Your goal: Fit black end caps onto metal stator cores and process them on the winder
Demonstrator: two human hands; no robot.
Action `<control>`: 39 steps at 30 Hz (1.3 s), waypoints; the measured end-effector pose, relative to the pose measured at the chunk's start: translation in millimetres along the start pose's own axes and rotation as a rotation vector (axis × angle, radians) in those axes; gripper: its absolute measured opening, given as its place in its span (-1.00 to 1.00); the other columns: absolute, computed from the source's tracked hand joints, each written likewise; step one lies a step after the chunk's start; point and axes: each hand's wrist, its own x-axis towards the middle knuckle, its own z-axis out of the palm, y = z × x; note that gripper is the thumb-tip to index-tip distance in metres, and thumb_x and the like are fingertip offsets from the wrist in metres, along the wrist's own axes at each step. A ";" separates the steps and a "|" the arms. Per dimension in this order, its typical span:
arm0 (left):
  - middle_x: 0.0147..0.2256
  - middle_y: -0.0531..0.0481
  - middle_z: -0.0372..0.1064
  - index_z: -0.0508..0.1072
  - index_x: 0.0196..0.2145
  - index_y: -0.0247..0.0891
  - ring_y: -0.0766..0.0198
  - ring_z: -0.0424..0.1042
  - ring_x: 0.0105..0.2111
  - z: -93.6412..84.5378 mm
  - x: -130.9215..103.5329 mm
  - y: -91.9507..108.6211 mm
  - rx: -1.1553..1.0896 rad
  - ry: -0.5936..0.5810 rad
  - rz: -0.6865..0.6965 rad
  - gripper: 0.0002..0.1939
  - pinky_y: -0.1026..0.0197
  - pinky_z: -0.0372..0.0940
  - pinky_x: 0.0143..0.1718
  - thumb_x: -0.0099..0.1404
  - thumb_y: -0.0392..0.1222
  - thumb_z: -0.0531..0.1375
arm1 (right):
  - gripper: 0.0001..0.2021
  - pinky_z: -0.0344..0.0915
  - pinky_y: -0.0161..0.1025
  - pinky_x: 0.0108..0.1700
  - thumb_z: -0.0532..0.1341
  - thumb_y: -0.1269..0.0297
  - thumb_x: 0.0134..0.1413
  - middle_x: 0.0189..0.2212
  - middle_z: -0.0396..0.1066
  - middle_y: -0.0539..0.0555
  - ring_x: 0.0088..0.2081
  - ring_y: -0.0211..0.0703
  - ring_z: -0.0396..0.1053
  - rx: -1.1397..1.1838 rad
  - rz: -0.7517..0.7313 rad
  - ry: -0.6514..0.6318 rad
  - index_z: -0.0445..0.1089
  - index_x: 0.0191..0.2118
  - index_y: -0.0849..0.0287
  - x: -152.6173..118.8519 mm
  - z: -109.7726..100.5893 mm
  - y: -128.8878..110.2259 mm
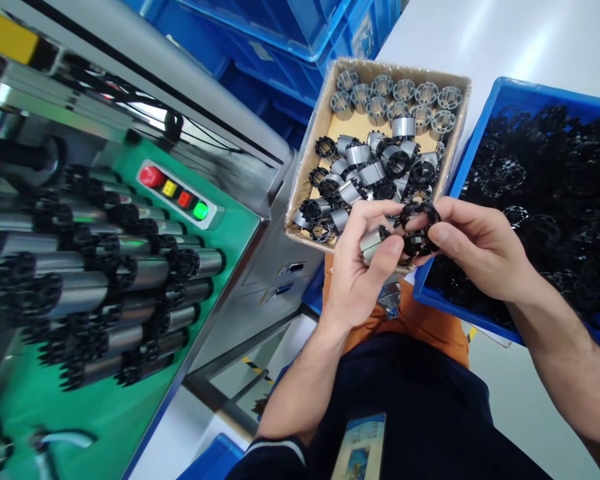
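Note:
My left hand (353,267) is closed around a silver, cylindrical stator core (371,245) with black plastic at its end. Pinched between the thumb and fingers of my right hand (485,250) is a black plastic end ring (421,230), which meets the left fingertips; whether it touches the core I cannot tell. Both hands are over the near edge of a cardboard box (304,157). Inside it, bare slotted cores (404,90) stand in rows at the far end, and cores with black ends (373,175) lie jumbled nearer me.
To the right, a blue tray (480,127) holds a heap of black plastic rings (535,193). At left, a green bench top (180,370) carries stacked cores (80,293), a button box (180,193) and pliers (63,439). Blue crates (280,40) stand behind.

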 end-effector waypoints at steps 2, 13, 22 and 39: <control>-0.24 0.08 0.47 0.56 0.14 -0.05 0.36 0.44 -0.43 -1.3 1.4 -1.7 -0.024 -0.035 0.078 -0.62 0.26 0.33 -0.41 0.69 0.27 0.36 | -0.67 0.74 -0.27 -0.21 0.56 -0.10 0.50 -0.20 0.74 0.01 -0.30 -0.19 0.70 0.054 0.056 -0.024 0.73 -0.03 0.08 0.8 -1.4 1.7; -0.22 0.03 0.34 0.39 0.10 -0.01 0.32 0.21 -0.49 27.7 -8.2 12.0 -0.244 0.174 -0.125 -0.49 0.22 0.24 -0.53 0.72 0.48 0.15 | -0.68 0.78 0.09 0.13 0.80 0.02 0.11 -0.08 0.78 0.06 0.02 0.09 0.76 -0.021 -0.175 0.160 0.74 -0.25 -0.04 1.9 6.7 15.9; -0.19 0.01 0.44 0.54 0.25 0.18 0.24 0.28 -0.46 33.1 -4.7 23.4 -0.324 0.146 -0.187 -0.59 0.11 0.27 -0.52 0.67 0.39 0.26 | -0.68 0.77 0.13 0.21 0.77 0.20 0.17 0.08 0.83 0.08 0.11 0.16 0.80 -0.174 -0.393 0.144 0.87 0.02 -0.17 0.7 6.0 20.8; -0.11 -0.04 0.62 0.48 0.37 0.22 0.14 0.48 -0.42 34.0 -10.2 9.3 -0.238 0.035 -0.185 -0.41 0.04 0.40 -0.42 0.64 0.54 0.21 | -0.66 0.78 0.22 0.11 0.77 -0.05 0.16 0.01 0.71 0.11 0.08 0.18 0.67 -0.151 -0.260 0.268 0.85 0.02 -0.28 -2.8 8.7 24.5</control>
